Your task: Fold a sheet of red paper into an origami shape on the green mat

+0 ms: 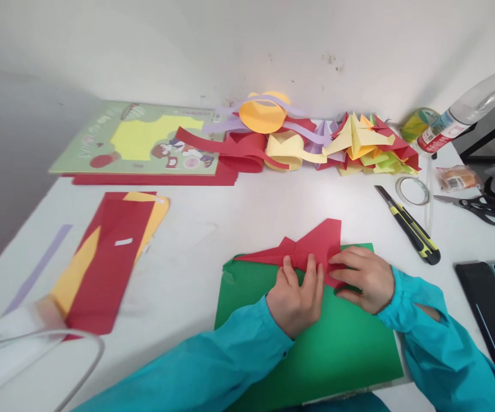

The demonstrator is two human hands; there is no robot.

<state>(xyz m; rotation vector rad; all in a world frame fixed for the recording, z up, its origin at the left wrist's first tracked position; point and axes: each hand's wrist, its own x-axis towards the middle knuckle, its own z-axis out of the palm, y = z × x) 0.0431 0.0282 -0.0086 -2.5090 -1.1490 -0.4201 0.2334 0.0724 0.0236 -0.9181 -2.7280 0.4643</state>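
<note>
A folded red paper (316,246) with a long thin point toward the left lies on a green sheet (341,355). My left hand (297,300) rests on it from below, fingers stretched apart and their tips pressing the lower part of the folds. At the right end, my right hand (365,277) has its bent fingers closed on the paper's edge; the thumb is hard to make out. The green sheet's top left corner (230,266) is crumpled beside the red point.
Folded paper shapes (359,140) and curled paper strips (247,151) line the wall. A utility knife (410,226), a tape roll (412,190), scissors (479,206), a bottle (466,109) and phones (487,315) are at right. Red paper (110,263) and a green paper pad (96,137) lie left.
</note>
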